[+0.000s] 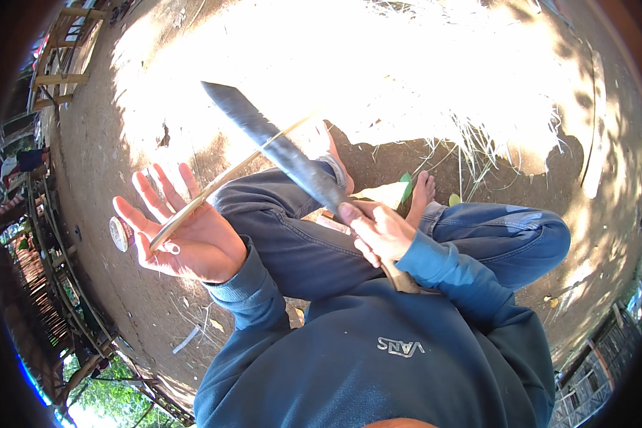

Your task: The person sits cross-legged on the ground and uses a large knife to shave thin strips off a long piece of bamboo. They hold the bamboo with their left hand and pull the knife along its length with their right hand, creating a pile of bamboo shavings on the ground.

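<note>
Our left hand (196, 241) lies palm up, fingers spread well apart, with the pale strip (214, 187) resting across the palm, not clenched; our right hand (382, 234) has its fingers closed round the handle of the long knife (285, 153); the strip runs toward two o'clock, thinning outward, and the blade, aimed at ten, crosses it; contact there we cannot tell; we judge the strip's slimming well along, though what remains to pare is unclear; our left wrist bends back, our right forearm enters from four o'clock; dry grass (471, 146) lies toward one.
</note>
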The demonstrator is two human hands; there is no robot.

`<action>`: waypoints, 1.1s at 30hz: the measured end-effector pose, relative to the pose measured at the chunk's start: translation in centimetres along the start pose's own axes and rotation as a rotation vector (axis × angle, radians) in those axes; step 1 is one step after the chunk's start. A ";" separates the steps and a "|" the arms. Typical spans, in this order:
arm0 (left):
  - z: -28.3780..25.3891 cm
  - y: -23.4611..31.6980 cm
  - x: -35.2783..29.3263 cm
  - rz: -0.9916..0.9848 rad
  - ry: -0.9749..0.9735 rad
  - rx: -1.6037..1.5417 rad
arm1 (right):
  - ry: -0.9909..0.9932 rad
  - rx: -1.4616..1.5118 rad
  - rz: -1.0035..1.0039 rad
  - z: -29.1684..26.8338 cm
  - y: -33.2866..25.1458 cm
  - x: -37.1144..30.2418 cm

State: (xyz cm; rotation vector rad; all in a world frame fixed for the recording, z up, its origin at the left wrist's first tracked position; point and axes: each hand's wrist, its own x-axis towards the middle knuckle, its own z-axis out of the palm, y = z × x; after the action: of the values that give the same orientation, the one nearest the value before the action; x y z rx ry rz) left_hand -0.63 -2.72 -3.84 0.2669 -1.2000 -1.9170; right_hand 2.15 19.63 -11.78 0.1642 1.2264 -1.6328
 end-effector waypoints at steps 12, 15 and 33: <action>1.2 0.5 -1.0 0.054 -0.117 0.103 | -0.081 -0.018 -0.075 2.1 -1.2 -1.0; 2.2 0.8 -1.3 0.038 -0.091 0.101 | -0.022 -0.024 -0.108 1.1 -0.3 -1.0; 5.9 1.2 -3.7 0.058 -0.072 0.038 | -0.137 -0.109 -0.179 1.5 -1.4 -5.3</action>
State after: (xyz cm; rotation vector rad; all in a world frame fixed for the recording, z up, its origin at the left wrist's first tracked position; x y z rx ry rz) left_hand -0.99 3.61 -0.67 0.1823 -1.2790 -1.8694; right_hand 4.12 21.80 -6.93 -0.1269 1.2492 -1.6953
